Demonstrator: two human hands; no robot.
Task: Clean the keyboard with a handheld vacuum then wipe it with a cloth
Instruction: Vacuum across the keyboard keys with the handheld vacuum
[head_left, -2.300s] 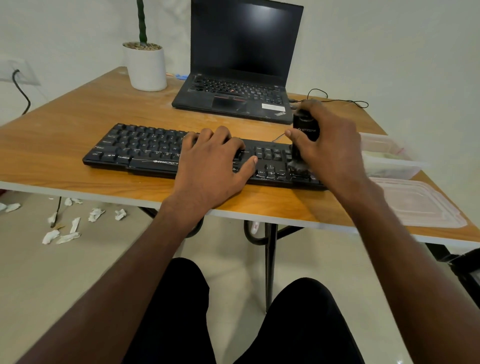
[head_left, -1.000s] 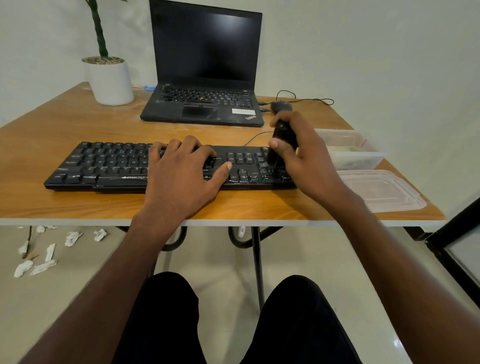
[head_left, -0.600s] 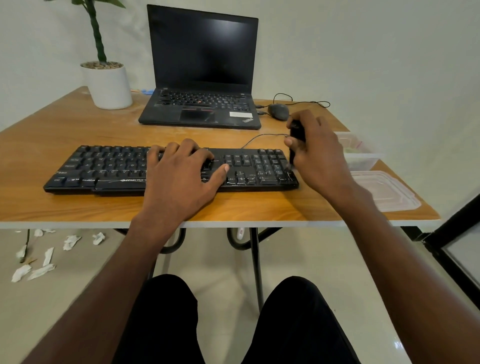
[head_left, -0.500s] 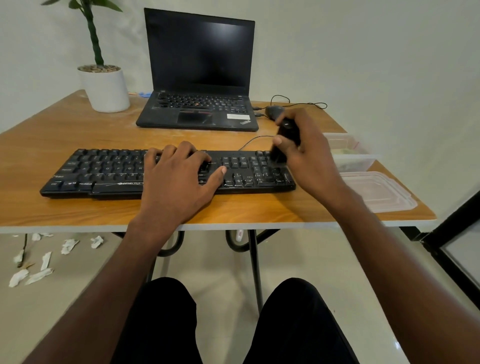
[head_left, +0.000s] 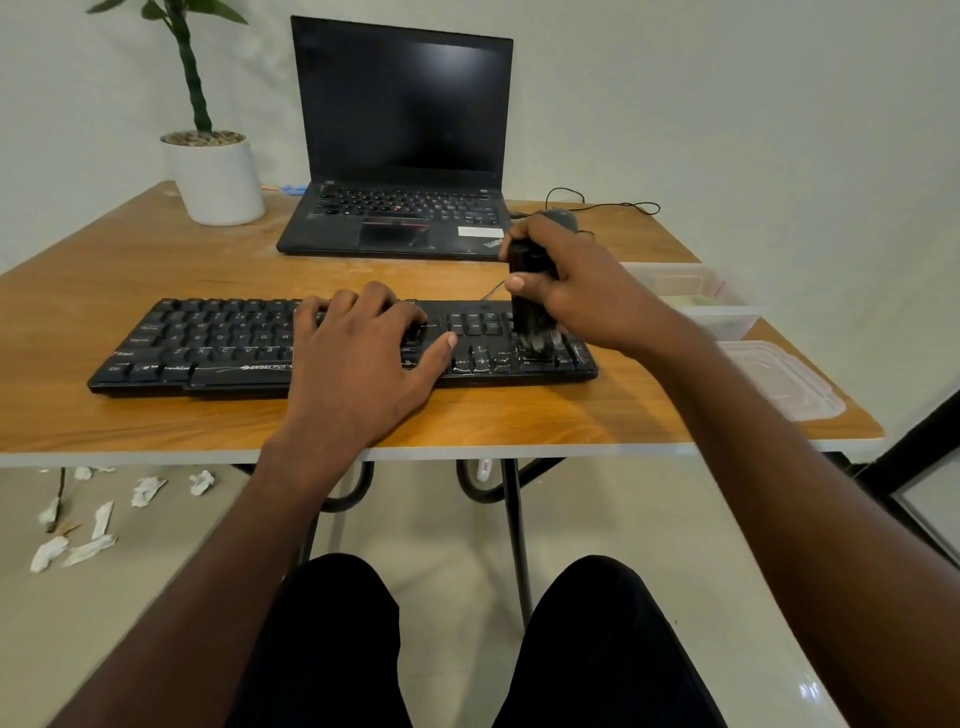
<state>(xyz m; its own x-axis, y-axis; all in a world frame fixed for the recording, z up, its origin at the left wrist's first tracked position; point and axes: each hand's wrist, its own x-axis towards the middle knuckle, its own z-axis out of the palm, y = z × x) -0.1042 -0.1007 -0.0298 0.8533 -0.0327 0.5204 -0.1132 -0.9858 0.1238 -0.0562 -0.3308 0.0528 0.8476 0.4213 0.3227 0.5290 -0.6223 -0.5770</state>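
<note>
Keyboard (head_left: 218, 345) flat on table (head_left: 104, 280), parallel to near edge, in front of laptop (head_left: 400, 156). Left hand (head_left: 358, 358) spread flat over middle keys, pinning board down. Right hand (head_left: 582, 296) wrapped round handheld vacuum (head_left: 527, 296), held upright, bristle tip down on number pad at right end.

Risks, judged: pressing too hard or dragging sideways could lever a keycap loose; lifting left hand lets board skate toward table edge; thin cable behind board could snag on vacuum. No cloth identifiable in view, maybe inside plastic tub (head_left: 696, 296) at right, cannot tell.

Writing: "ZEBRONICS" along front lip of keyboard; "ThinkPad" on laptop palm rest, barely legible; white sticker beside it unreadable.
</note>
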